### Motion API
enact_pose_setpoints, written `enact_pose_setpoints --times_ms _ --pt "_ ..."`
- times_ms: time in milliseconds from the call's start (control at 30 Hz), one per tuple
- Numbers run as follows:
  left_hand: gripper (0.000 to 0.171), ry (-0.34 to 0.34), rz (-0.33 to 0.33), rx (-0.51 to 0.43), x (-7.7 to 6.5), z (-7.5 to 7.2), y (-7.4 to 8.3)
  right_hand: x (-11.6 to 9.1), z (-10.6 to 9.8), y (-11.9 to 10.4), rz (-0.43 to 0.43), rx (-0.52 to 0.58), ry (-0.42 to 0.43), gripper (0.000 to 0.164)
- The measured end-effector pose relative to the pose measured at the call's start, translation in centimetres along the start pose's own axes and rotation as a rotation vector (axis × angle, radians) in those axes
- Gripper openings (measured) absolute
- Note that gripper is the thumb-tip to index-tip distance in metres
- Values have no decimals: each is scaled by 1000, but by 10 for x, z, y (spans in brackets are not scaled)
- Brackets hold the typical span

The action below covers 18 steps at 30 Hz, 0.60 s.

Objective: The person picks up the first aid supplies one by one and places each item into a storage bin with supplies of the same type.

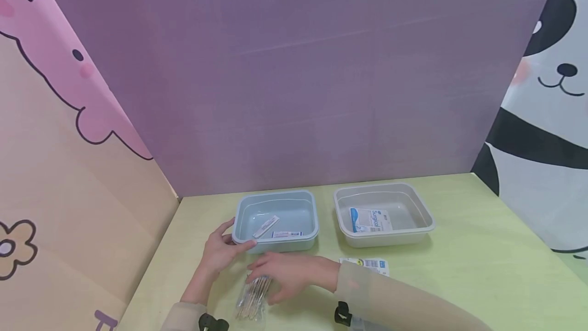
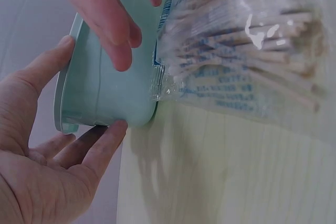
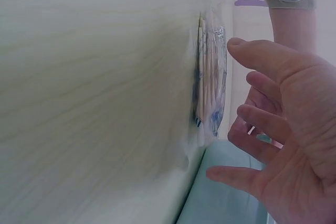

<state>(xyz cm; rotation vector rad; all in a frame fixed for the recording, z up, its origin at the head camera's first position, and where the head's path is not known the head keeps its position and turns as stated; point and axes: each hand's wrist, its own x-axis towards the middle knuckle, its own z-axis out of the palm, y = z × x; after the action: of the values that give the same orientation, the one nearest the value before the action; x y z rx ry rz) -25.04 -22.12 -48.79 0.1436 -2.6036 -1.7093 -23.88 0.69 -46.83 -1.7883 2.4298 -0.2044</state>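
My left hand [image 1: 219, 253] grips the near left corner of a light blue plastic bin [image 1: 285, 245], thumb at the rim and fingers against the outer side. Two slim white packets [image 1: 266, 226] lie inside that bin. In front of it on the table is a clear bag of cotton swabs [image 1: 252, 301] with wooden sticks and blue print. Over the bag's upper end reaches my right hand [image 1: 294, 274], fingers loosely spread. In the right wrist view, the swab bag [image 3: 210, 77] shows just beyond the fingertips, with a gap between.
Right of the blue bin stands a whitish bin [image 1: 383, 239] with a pack marked "Surgical" [image 1: 371, 219] in it. A printed packet [image 1: 374, 265] lies before it, partly hidden by my right sleeve. A purple wall [image 1: 294, 91] rises behind the table.
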Motion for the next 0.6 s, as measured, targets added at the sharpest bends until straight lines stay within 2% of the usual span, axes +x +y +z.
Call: enact_pose_setpoints --times_ms 333,600 --pt "100 -3 2 5 -2 -1 2 7 8 3 -42 -4 -23 65" --pt "99 -7 -3 -6 -1 -1 1 13 12 -1 -32 -54 -70 71"
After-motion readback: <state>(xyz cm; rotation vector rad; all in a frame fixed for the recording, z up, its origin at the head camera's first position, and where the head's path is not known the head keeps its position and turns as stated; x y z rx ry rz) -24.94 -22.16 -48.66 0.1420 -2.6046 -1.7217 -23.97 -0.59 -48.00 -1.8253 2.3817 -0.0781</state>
